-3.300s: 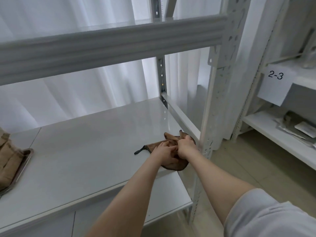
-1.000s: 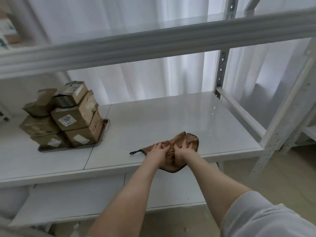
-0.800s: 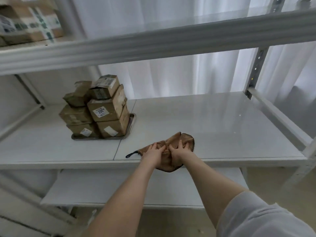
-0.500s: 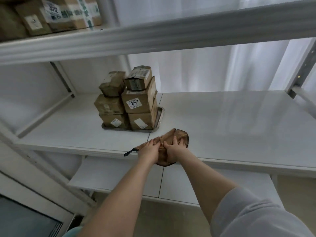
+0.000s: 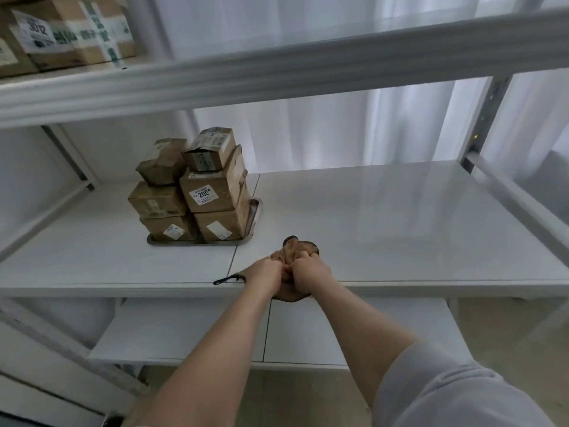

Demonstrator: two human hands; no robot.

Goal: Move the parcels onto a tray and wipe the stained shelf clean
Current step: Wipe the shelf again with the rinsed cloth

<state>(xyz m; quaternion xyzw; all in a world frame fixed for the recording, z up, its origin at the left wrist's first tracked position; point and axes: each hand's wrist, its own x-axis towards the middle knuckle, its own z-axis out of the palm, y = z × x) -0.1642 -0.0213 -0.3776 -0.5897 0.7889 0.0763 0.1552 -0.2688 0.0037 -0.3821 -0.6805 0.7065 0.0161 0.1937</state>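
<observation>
The brown cloth (image 5: 296,246) is bunched up in the fingers (image 5: 303,256), at the front edge of the shiny white shelf (image 5: 400,226) (a thin dark loop pokes out to their left). Brown parcels (image 5: 197,192) with white labels are stacked three high on a flat metal tray (image 5: 256,211), farther back and left of the fingers.

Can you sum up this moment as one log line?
step: shelf wipe | left hand: grips cloth | right hand: grips cloth | cloth: bunched near shelf front edge | parcels: stacked on tray, left of cloth
</observation>
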